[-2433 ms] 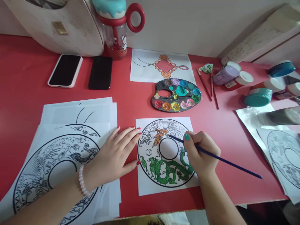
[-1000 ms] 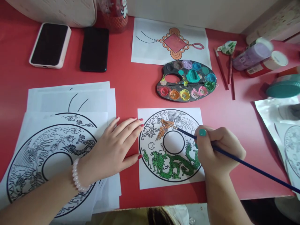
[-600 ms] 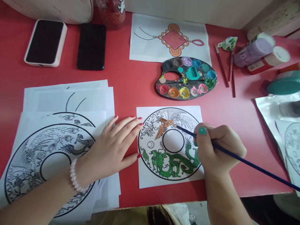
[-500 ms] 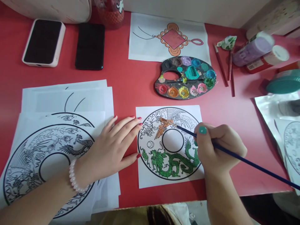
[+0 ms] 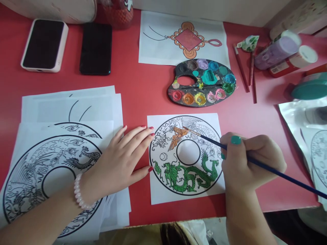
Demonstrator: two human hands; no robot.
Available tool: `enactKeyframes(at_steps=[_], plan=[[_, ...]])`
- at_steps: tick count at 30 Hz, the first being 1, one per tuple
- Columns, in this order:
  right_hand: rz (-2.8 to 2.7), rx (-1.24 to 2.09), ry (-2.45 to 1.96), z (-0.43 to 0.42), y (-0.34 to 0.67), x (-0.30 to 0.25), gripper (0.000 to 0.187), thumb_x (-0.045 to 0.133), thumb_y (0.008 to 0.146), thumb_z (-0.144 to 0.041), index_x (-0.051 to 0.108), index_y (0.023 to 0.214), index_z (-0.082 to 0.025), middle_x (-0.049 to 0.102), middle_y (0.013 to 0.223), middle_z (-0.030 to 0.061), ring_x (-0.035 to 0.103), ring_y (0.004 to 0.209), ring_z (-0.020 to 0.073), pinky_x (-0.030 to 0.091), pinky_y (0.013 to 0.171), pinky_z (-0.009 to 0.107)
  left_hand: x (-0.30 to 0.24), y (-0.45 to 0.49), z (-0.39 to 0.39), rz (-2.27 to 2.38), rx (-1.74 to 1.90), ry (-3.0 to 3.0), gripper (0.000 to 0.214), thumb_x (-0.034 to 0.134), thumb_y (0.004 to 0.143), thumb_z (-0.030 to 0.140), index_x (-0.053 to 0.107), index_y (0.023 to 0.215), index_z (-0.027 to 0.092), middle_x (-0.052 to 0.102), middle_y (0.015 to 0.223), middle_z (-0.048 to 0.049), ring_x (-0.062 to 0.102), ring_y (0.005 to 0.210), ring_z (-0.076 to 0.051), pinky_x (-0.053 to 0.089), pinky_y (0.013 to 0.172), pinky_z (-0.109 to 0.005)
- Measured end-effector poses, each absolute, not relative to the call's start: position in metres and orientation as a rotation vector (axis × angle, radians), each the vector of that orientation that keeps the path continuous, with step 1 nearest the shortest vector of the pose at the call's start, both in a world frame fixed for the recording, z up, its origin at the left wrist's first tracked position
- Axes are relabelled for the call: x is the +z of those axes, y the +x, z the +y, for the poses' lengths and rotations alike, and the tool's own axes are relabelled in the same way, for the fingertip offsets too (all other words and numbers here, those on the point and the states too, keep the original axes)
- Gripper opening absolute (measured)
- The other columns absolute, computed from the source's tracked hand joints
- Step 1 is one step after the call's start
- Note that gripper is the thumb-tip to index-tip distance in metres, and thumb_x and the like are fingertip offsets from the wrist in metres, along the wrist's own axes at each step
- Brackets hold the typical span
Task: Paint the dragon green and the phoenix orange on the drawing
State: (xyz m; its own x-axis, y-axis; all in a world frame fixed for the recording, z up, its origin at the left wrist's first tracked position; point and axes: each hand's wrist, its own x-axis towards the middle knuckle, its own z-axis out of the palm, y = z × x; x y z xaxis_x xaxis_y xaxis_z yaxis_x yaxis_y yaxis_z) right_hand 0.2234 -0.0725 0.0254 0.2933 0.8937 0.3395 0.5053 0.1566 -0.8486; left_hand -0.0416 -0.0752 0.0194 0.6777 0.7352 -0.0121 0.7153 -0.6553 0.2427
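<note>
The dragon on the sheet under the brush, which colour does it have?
The dragon is green, which shows best in the head view.

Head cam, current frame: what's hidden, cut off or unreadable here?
All in the head view:
- Brush: handle end cut off by the right edge.
- Right hand covers the right rim of the dragon sheet.
- Left hand and its forearm hide part of the sheet stack.
- Bottle: cut off by the upper edge.
- Paint jars: blurred, labels unreadable.
</note>
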Motion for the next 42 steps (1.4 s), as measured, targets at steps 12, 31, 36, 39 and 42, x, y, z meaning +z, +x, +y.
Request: enactKeyframes(at_steps=[12,31,36,39,42], plan=[[-1.575,0.340,-1.441,-0.065,0.222,0.025,0.029,0.059,0.086,-0.024,0.041,0.062,-0.022,0.041,0.050,-0.0059,0.043,0.046,0.0085,0.032,0.045,0.026,0.018,-0.041,-0.075,1.164,0.124,2.697,0.061,0.044,0.092,0.045,0.035,0.140,0.008,0.035,0.150,-0.0112,0.031,0.136,-0.029,0.019,0.114,-0.052],[-1.561,0.334,-1.396,-0.065,0.221,0.026,0.032,0.058,0.084,-0.017,0.038,0.059,-0.021,0.040,0.048,-0.0064,0.040,0.042,0.0074,0.028,0.041,0.025,0.018,-0.042,-0.076,1.170,0.125,2.684,0.063,0.042,0.093,0.048,0.032,0.142,0.009,0.034,0.150,-0.0118,0.029,0.137,-0.029,0.017,0.114,-0.051],[-1.378,0.214,-1.361,-0.062,0.219,0.026,0.032,0.059,0.083,-0.022,0.039,0.058,-0.022,0.038,0.044,-0.0071,0.041,0.038,0.0083,0.030,0.039,0.025,0.019,-0.040,-0.077,1.253,0.158,2.668,0.068,0.047,0.088,0.055,0.039,0.137,0.009,0.040,0.145,-0.0159,0.034,0.131,-0.035,0.017,0.112,-0.059],[-1.299,0.244,-1.321,-0.060,0.218,0.027,0.030,0.059,0.082,-0.021,0.040,0.060,-0.022,0.039,0.044,-0.0072,0.042,0.038,0.0086,0.030,0.038,0.025,0.020,-0.039,-0.078,1.317,0.214,2.624,0.064,0.052,0.085,0.053,0.045,0.132,0.011,0.047,0.136,-0.0183,0.042,0.122,-0.036,0.022,0.107,-0.062],[-1.256,0.308,-1.301,-0.060,0.220,0.028,0.029,0.060,0.081,-0.020,0.040,0.060,-0.021,0.043,0.046,-0.0065,0.042,0.038,0.0080,0.030,0.037,0.025,0.020,-0.040,-0.077,1.295,0.257,2.592,0.065,0.053,0.086,0.050,0.039,0.137,0.013,0.047,0.137,-0.0164,0.042,0.123,-0.035,0.023,0.107,-0.063]])
